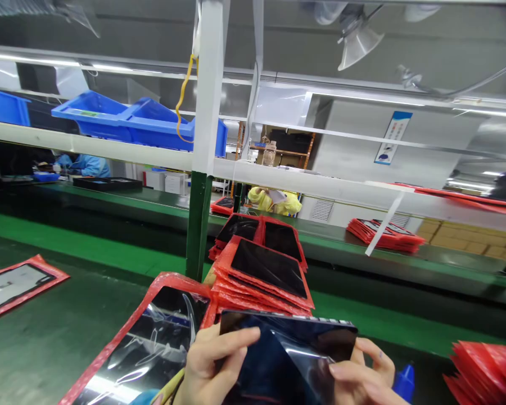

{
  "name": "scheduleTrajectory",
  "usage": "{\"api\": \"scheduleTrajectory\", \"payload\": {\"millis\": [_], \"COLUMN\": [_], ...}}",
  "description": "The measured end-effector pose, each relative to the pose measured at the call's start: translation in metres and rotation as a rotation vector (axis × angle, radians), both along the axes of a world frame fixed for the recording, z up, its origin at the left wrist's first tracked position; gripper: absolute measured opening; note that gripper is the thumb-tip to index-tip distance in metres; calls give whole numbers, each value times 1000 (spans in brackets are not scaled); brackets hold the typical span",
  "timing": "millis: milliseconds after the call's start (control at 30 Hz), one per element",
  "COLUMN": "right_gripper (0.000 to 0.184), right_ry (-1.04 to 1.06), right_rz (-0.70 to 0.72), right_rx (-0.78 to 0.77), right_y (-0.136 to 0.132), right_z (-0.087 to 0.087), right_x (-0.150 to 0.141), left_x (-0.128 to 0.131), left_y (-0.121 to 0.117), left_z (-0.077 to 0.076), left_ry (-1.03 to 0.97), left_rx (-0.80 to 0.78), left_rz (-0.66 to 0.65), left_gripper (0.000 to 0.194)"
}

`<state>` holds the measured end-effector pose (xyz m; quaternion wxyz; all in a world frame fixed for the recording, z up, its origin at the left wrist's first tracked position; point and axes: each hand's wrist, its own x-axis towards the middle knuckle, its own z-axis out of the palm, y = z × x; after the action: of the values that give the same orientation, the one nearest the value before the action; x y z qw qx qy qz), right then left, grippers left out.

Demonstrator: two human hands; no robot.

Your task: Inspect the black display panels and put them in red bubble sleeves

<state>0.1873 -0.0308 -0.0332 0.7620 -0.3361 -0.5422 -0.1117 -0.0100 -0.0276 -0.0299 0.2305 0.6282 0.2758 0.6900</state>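
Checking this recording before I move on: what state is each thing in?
Dark panel: held in both hands, tilted
Left hand: closed on its left side
Right hand: closed on its right side
Large panel: lying on red wrap, surface wrinkled
Center stack: piled unevenly
Far-right red stack: edges fanned, partly out of frame
Blue bins: shelved, contents hidden

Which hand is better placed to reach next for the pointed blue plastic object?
Probably the right hand: the pointed blue plastic object appears just beside it. The left hand holds the opposite side of the glossy black rectangular panel.
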Motion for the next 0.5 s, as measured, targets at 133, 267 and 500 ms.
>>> {"api": "scheduleTrajectory", "payload": {"millis": [133, 267, 500], "right_gripper": [19, 23, 34], "right_ry": [32, 117, 402], "right_rz": [99, 304, 567], "right_rx": [137, -4, -300], "right_y": [-2, 12, 29], "right_z": [14, 18, 8], "right_x": [6, 20, 22], "left_x": [12, 30, 33], "left_y": [-13, -29, -28], "left_z": [-12, -4, -3], "left_ry": [-130, -167, -64], "left_rx": [-169, -235, -188], "left_rz": [-24, -284, -474], "left_gripper": [75, 94, 94]}}
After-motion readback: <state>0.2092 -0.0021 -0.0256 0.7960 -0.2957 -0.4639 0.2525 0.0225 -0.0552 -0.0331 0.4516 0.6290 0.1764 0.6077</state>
